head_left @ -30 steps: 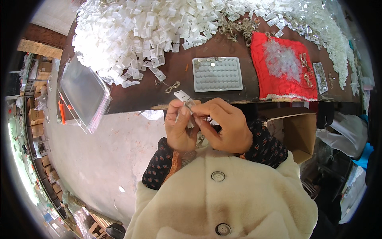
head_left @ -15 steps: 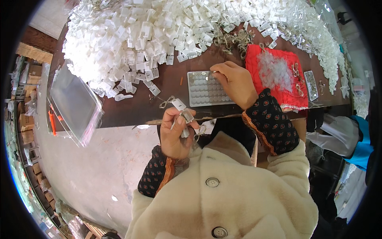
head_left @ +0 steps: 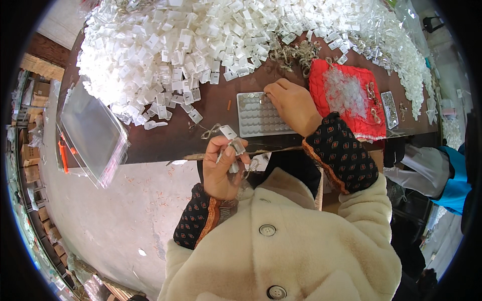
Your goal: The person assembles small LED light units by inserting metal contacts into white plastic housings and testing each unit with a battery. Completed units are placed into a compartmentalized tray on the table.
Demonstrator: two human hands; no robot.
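Note:
My left hand point(head_left: 221, 170) is closed around a small white plastic battery box point(head_left: 236, 146) with a clear section. Its white cover piece point(head_left: 228, 132) stands up above my fingertips, and thin looped wire point(head_left: 211, 131) trails beside it. More wire point(head_left: 252, 164) hangs by the palm, partly hidden. At the table, my right hand point(head_left: 296, 106) reaches over a pale tray point(head_left: 242, 129) of round pockets. Its thumb and fingertips pinch a small shiny button cell at the tray's far row. Other metallic discs point(head_left: 245, 97) sit along that row.
A large heap of white plastic boxes point(head_left: 165, 45) covers the table's far side. Wire bundles point(head_left: 296, 54) lie before it. On the right are a red cloth point(head_left: 321, 75) with clear bits and a small filled tray point(head_left: 389, 109). Clear plastic bags point(head_left: 93, 130) overhang the left edge.
My right hand has shifted slightly left along the tray's far row. The left hand keeps its hold on the battery box, nearly still.

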